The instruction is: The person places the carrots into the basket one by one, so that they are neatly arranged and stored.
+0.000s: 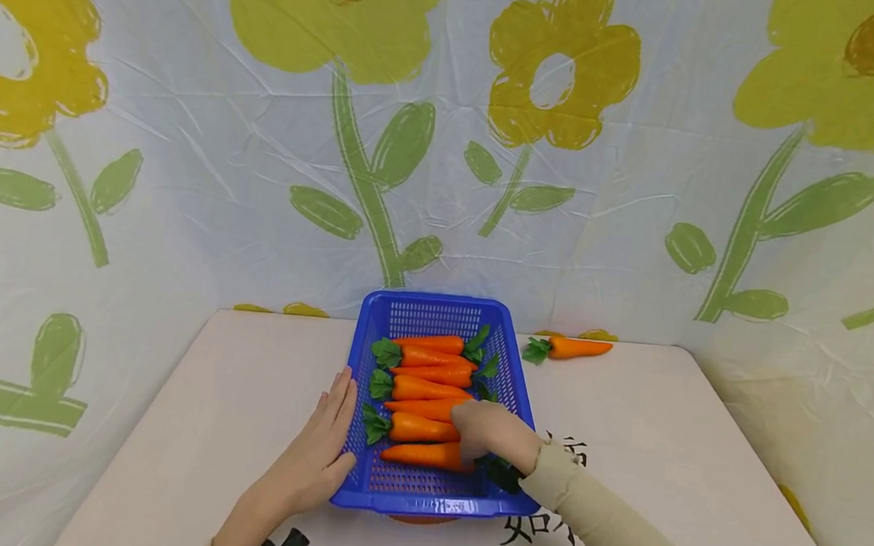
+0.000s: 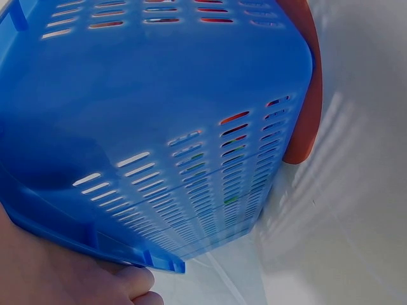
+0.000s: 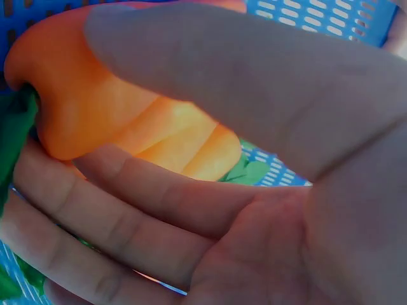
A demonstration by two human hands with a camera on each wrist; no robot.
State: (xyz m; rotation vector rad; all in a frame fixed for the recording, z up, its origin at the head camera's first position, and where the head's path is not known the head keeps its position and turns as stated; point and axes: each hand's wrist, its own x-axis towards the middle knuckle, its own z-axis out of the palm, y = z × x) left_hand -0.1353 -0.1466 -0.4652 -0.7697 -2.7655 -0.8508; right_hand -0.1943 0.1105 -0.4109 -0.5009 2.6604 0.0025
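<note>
A blue plastic basket [image 1: 434, 505] with slotted walls holds several orange carrots [image 1: 430, 391] with green leafy tops, laid crosswise in a row. My left hand [image 1: 313, 462] rests along the basket's left rim, its fingers fairly straight. In the left wrist view, the basket's outer wall [image 2: 127, 82] fills much of the picture, and part of that hand [image 2: 76, 276] touches the rim. Inside the basket, my right hand [image 1: 498, 434] holds the leafy end of the nearest carrot [image 1: 422, 455]. The right wrist view has the thumb over this carrot [image 3: 70, 95] and fingers beneath it.
Another carrot [image 1: 581, 349] lies on the pale table [image 1: 249, 395] to the basket's back right. A reddish-orange curved thing [image 2: 308, 121] shows under the basket, mostly hidden. Behind the table hangs a flower-printed cloth [image 1: 611, 259].
</note>
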